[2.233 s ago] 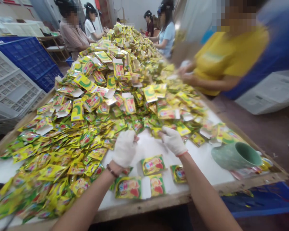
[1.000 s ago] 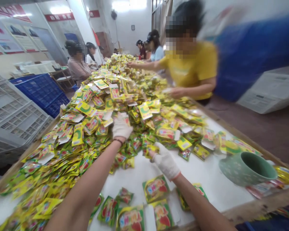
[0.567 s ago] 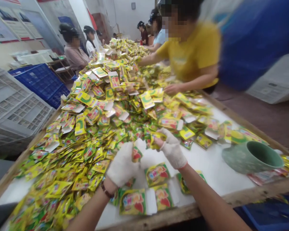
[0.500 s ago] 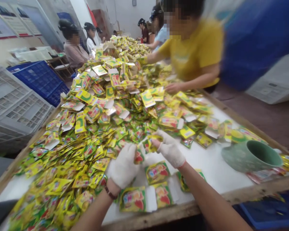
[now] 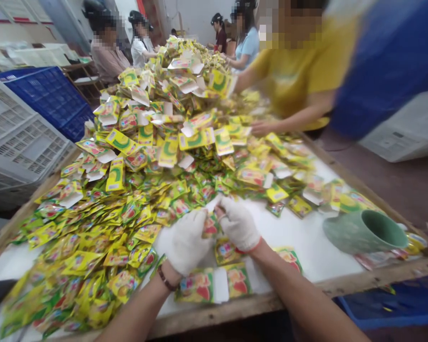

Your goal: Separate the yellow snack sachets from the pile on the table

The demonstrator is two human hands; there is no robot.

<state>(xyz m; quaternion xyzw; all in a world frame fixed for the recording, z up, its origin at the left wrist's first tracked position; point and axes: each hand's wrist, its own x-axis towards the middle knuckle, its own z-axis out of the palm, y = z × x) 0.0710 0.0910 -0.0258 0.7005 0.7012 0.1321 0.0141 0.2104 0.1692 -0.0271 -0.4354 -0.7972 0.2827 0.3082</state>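
Observation:
Both my hands wear white knit gloves. My left hand (image 5: 189, 242) and my right hand (image 5: 238, 224) close together on a small yellow-and-red foil sachet (image 5: 210, 227), and a white paper tab shows above it. A large heap of yellow-green sachets (image 5: 157, 161) lies just beyond and to the left of my hands. Below my wrists lie a few loose sachets, including a joined pair with a white strip between them (image 5: 199, 286). My forearms hide parts of these.
The white tabletop (image 5: 306, 237) has a wooden rim (image 5: 214, 316). A green ceramic mug (image 5: 364, 232) lies on its side at right. A co-worker in a yellow shirt (image 5: 299, 80) reaches over the heap from the far side. White crates (image 5: 21, 142) and blue crates (image 5: 46, 95) stand at left.
My hands have come closer together and moved slightly toward the middle of the table, with the sachet between them. The view has tilted, and the co-worker's arm has shifted.

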